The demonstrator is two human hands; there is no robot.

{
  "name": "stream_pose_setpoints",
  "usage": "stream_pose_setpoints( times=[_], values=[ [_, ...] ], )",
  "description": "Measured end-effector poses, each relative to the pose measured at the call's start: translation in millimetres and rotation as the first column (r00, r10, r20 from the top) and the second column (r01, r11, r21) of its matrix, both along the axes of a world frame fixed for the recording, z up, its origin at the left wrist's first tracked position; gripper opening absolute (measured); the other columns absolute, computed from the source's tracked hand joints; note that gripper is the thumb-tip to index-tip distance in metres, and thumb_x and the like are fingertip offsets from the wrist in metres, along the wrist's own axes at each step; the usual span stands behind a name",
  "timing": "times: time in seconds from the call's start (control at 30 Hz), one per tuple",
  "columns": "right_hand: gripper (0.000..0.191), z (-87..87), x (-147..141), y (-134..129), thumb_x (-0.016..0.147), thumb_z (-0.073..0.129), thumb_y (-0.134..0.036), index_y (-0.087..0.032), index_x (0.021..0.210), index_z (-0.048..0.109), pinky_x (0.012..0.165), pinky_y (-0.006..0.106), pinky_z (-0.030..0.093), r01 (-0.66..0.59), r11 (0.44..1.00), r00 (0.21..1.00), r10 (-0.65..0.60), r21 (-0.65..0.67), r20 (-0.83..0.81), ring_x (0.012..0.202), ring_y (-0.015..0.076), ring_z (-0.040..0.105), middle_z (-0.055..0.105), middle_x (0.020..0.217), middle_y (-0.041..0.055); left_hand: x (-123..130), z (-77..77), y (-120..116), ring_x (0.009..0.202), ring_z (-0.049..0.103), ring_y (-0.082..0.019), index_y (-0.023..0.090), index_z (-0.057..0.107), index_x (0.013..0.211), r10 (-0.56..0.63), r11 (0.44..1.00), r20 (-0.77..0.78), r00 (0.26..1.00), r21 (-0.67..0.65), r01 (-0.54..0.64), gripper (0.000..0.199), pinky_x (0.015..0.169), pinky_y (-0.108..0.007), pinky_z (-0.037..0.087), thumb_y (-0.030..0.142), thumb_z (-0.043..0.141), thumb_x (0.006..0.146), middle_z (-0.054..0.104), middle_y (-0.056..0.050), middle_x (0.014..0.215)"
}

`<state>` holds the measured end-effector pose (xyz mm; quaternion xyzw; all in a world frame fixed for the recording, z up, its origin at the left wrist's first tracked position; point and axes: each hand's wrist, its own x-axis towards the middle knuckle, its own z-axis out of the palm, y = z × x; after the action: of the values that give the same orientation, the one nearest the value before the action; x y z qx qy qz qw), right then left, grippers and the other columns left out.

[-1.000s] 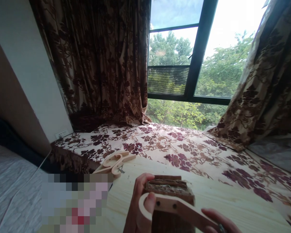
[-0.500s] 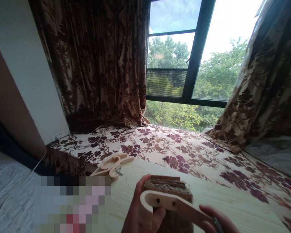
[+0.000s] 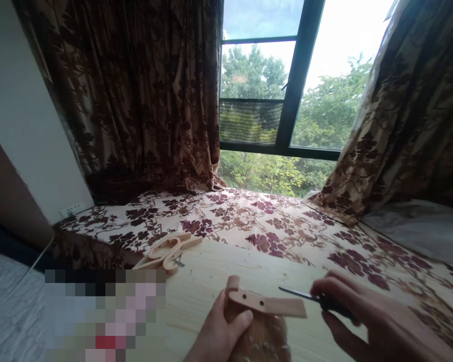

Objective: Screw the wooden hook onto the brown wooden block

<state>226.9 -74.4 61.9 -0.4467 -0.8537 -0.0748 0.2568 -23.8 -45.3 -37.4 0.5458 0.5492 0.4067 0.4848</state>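
Note:
My left hand (image 3: 221, 327) is closed around the left side of a brown block (image 3: 266, 337) that looks wrapped in clear tape, its thumb on the near face. Across the block's top lies a curved wooden hook (image 3: 253, 300) with two dark holes, its rounded end by my left fingers and its flat end pointing right. My right hand (image 3: 351, 311) grips the dark handle of a screwdriver (image 3: 300, 292). Its thin metal shaft points left, above the hook's flat end and apart from it.
More curved wooden hooks (image 3: 169, 254) lie at the far left of the pale wooden board (image 3: 211, 271), with several small screws (image 3: 179, 261) beside them. Floral cloth (image 3: 279, 221) covers the ledge behind, below a window. A blurred-out patch (image 3: 105, 317) hides the lower left.
My right hand has let go of the wooden hook and moved right, now pointing the screwdriver left. The block and hook have turned and tilted in my left hand. The view has shifted slightly.

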Motion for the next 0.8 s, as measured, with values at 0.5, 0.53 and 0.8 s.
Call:
stream_pose_setpoints(
  times=[0.5, 0.53, 0.8],
  values=[
    [0.011, 29.5, -106.0, 71.7, 0.076, 0.061, -0.012, -0.014, 0.066, 0.066, 0.041, 0.029, 0.017, -0.068, 0.944, 0.728, 0.267, -0.322, 0.631, 0.047, 0.0121, 0.050, 0.068, 0.065, 0.0041, -3.5, -35.8, 18.2, 0.112, 0.058, -0.022, 0.019, 0.042, 0.129, 0.045, 0.996, 0.345, 0.938, 0.054, -0.068, 0.063, 0.101, -0.029, 0.040, 0.034, 0.062, 0.072, 0.062, -0.007, 0.119],
    [0.011, 30.4, -108.1, 74.9, 0.076, 0.061, -0.012, -0.014, 0.067, 0.066, 0.041, 0.029, 0.017, -0.075, 0.941, 0.718, 0.280, -0.329, 0.638, 0.048, 0.0122, 0.052, 0.069, 0.066, 0.0045, -2.7, -39.4, 18.8, 0.111, 0.058, -0.023, 0.019, 0.045, 0.126, 0.058, 0.995, 0.353, 0.934, 0.053, -0.082, 0.061, 0.100, -0.029, 0.040, 0.035, 0.063, 0.071, 0.064, -0.006, 0.118],
    [0.015, 32.1, -121.3, 90.4, 0.077, 0.058, -0.008, -0.013, 0.067, 0.066, 0.041, 0.029, 0.019, -0.166, 0.920, 0.644, 0.373, -0.354, 0.668, 0.052, 0.0152, 0.056, 0.068, 0.067, 0.0056, -1.0, -51.0, 21.3, 0.116, 0.054, -0.026, 0.018, 0.048, 0.124, 0.160, 0.983, 0.255, 0.954, 0.051, -0.179, 0.061, 0.106, -0.033, 0.033, 0.044, 0.060, 0.071, 0.064, -0.007, 0.117]
  ],
)
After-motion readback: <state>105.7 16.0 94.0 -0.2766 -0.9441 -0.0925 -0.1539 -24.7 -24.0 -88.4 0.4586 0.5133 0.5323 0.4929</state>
